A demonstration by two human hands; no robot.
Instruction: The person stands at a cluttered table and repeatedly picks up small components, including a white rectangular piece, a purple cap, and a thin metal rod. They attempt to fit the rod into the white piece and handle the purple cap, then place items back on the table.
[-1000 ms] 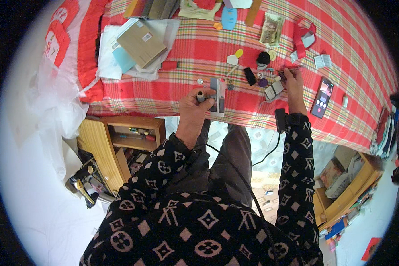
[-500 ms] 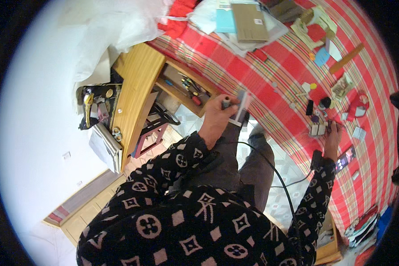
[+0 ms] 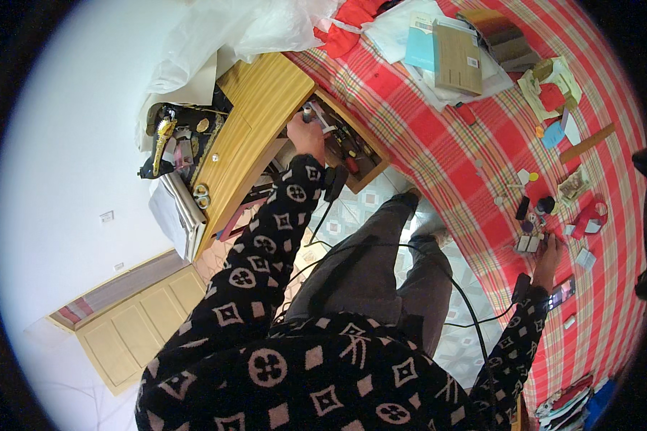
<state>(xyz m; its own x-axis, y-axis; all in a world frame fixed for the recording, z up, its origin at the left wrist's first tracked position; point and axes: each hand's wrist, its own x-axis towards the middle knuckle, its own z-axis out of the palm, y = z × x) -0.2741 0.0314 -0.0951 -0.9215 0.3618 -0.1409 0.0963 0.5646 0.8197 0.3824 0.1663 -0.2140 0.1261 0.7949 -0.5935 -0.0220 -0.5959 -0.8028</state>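
My left hand (image 3: 305, 134) reaches over the open wooden drawer (image 3: 372, 172), fingers closed round a small grey cylinder (image 3: 308, 113). Beside those fingers, a pale flat strip (image 3: 325, 120) shows at the drawer's far end; whether the hand also grips it is unclear. Several tools lie in the drawer, among them a red-handled screwdriver (image 3: 351, 164). On the checked cloth at right, my right hand (image 3: 548, 255) rests with fingers bent together beside small whitish blocks (image 3: 528, 243). What its fingertips hold, if anything, is hidden.
A red checked cloth (image 3: 438, 179) covers the bed, bearing a dark round container (image 3: 545, 205), a phone (image 3: 562, 293), a wooden ruler (image 3: 588, 144) and a brown book (image 3: 458, 61). Scissors (image 3: 202, 195) lie on the wooden desk (image 3: 255, 108). Black cables (image 3: 449, 269) cross my legs.
My left hand has moved from above my lap to the drawer, carrying the grey cylinder and a pale flat strip. The right hand stays by the blocks. The whole view has shifted.
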